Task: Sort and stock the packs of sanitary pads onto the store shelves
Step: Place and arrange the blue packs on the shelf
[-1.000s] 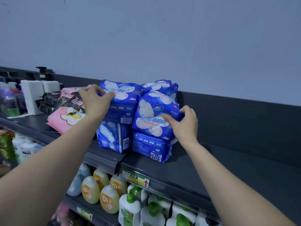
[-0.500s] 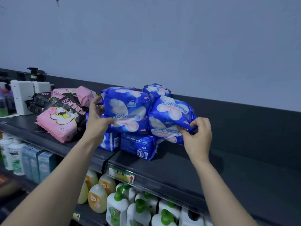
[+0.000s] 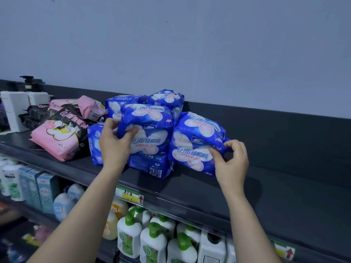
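Grips the upright pack point(image 3: 150, 130) with the left hand point(image 3: 114, 143), fingers curled round its left edge. Pinches the tilted pack point(image 3: 195, 143) by its right end with the right hand point(image 3: 230, 162); lies just left of that hand, long axis slanting up-left. Probably wants setting rightward onto bare shelf point(image 3: 275, 186), nearest the right hand. Beyond: stacked packs point(image 3: 167, 99), pink packs point(image 3: 55, 137) far left, plain wall point(image 3: 190, 44).

Feed dim, cool blue cast, flat light. Soft shadows under blue packs point(image 3: 195, 143). I see wide-angle bending at edges, lower-left corner blurred.
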The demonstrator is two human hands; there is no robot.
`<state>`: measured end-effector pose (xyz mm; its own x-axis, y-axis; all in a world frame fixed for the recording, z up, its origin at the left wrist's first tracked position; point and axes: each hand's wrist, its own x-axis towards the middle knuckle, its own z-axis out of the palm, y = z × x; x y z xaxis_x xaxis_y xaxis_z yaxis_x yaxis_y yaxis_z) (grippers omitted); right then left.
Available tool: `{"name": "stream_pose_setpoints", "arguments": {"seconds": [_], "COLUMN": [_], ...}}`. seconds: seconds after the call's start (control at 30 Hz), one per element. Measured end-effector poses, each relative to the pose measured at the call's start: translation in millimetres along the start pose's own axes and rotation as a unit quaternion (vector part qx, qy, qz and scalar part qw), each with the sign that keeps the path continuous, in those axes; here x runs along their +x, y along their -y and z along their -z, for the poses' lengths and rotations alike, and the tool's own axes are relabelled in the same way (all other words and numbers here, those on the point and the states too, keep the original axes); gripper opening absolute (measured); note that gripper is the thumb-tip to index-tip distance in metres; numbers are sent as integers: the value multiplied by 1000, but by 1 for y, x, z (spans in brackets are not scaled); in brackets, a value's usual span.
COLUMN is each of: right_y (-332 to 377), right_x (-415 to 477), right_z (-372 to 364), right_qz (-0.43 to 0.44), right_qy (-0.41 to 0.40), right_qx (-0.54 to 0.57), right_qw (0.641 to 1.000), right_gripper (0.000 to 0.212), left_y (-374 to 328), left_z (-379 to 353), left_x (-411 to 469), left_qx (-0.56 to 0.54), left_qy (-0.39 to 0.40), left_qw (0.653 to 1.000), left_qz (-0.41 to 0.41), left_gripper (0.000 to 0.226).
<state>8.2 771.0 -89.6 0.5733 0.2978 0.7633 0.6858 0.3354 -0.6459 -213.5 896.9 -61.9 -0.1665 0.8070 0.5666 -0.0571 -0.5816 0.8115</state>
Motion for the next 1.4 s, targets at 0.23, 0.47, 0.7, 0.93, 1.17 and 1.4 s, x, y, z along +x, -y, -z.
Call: {"name": "stream_pose_setpoints", "arguments": {"seconds": [0.23, 0.47, 0.7, 0.93, 1.17, 1.4], "right_y": [-6, -8, -13, -5, 24, 80], "right_x": [-2, 9, 14, -3, -32, -91], "right_z": [19, 73, 146, 225, 297, 354], "right_qz": [-91, -125, -118, -126, -115, -131], "right_qy": [-33, -68, -105, -161, -262, -336], "right_qx": [38, 14, -54, -121, -198, -295], "right_qw": [995, 990, 986, 971, 937, 885], "right_gripper": [21, 29, 23, 25, 29, 24], "left_y": [-2, -28, -38, -47, -75, -106], "left_z": [-19, -53, -102, -148, -178, -190], "left_x": [-20, -43, -94, -147, -194, -254], "left_qx": [-31, -131, -191, -249, -323, -359], "left_qy": [-87, -100, -69, 5, 106, 208], "left_qw": [995, 986, 976, 960, 924, 876], "left_qz": [-32, 1, 80, 124, 177, 245], "left_gripper": [27, 33, 34, 30, 30, 30]}}
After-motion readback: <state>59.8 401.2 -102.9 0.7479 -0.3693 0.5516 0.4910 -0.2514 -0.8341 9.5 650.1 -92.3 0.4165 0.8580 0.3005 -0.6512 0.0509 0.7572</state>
